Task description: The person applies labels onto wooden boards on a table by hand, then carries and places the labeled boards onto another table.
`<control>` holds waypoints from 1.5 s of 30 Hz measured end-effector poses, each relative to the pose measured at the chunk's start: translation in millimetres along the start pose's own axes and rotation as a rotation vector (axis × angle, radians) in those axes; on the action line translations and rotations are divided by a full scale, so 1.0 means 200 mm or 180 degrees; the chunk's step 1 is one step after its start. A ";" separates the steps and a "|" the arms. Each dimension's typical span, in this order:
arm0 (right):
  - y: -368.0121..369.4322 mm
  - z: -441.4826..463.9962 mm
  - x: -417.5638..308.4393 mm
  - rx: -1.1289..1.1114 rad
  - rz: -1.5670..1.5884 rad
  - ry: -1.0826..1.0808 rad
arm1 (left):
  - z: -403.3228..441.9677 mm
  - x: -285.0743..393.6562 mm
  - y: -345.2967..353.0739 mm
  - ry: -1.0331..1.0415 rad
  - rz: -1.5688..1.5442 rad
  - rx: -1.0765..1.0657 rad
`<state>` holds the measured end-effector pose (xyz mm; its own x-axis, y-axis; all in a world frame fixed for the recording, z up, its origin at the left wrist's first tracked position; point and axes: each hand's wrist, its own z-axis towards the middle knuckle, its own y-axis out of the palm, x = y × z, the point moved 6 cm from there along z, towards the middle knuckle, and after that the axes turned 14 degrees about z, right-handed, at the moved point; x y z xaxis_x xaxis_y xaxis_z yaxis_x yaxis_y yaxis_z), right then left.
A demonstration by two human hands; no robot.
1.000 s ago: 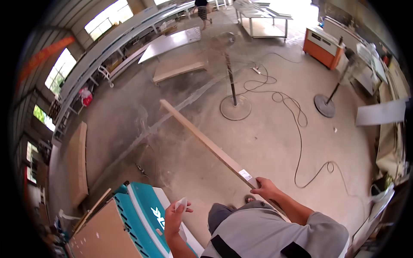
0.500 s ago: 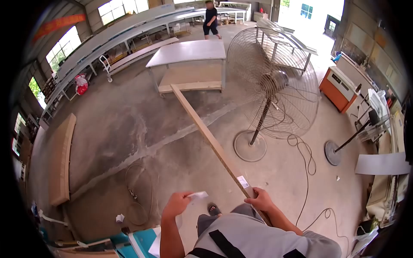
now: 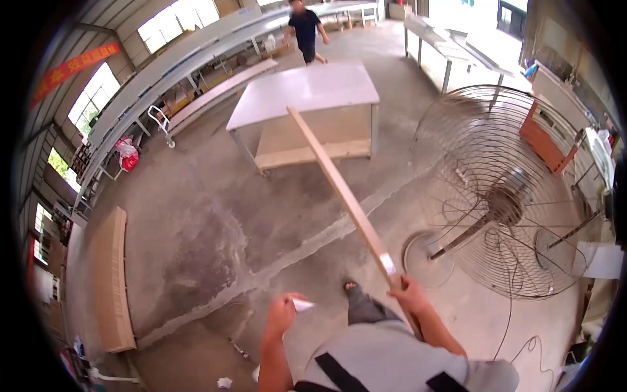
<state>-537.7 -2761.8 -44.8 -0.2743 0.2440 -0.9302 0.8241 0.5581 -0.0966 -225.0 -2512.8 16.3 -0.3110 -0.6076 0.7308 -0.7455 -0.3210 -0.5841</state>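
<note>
My right hand (image 3: pixel 410 295) is wrapped around the near end of a long, narrow brown bar (image 3: pixel 339 186), cardboard or wood. A white label (image 3: pixel 388 263) is stuck on the bar just ahead of my fingers. The bar slants forward and left, its far end overlapping the front edge of a white-topped table (image 3: pixel 307 88) in view; whether they touch I cannot tell. In my left hand (image 3: pixel 281 313), a small white piece of paper (image 3: pixel 302 305) is pinched between the fingers, apart from the bar.
A large wire-caged fan (image 3: pixel 506 202) stands close on the right, with cables on the floor. A stack of long brown boards (image 3: pixel 112 281) lies at left. Beyond the table a person (image 3: pixel 305 31) walks near long benches (image 3: pixel 176 72). A paper scrap (image 3: pixel 225 382) lies below.
I have stepped forward, so the table and fan appear nearer. The bar's far end has risen from the lower shelf to the tabletop edge in view. The other person is closer.
</note>
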 end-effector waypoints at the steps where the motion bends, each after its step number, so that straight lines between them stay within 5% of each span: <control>1: 0.05 0.15 -0.03 -0.0006 -0.0016 0.0051 | 0.13 0.04 -0.11 0.0032 -0.0151 0.0099; 8: 0.42 1.16 -0.76 0.0196 -0.0200 -0.0355 | 1.08 0.17 -0.76 0.0163 -0.0889 0.0249; 18: 1.32 2.59 -1.20 0.0650 -0.0453 -0.0500 | 2.92 0.01 -1.54 0.0552 -0.0678 0.0060; 26: 1.85 3.30 -1.89 0.0621 -0.1031 -0.0210 | 3.67 0.27 -2.36 0.0199 -0.0790 0.0079; 32: 2.07 4.23 -2.19 0.0377 -0.1428 -0.0390 | 4.14 0.19 -2.48 -0.0150 -0.0227 -0.0060; 45: 2.22 6.05 -2.69 -0.0365 -0.2058 -0.0695 | 5.13 0.55 -2.59 -0.0352 -0.0895 0.0686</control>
<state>576.5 -3604.7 -15.0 -0.5770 -0.3245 -0.7495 0.4678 0.6209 -0.6290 730.8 -3158.5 37.7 -0.0372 -0.5450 0.8376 -0.6478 -0.6251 -0.4355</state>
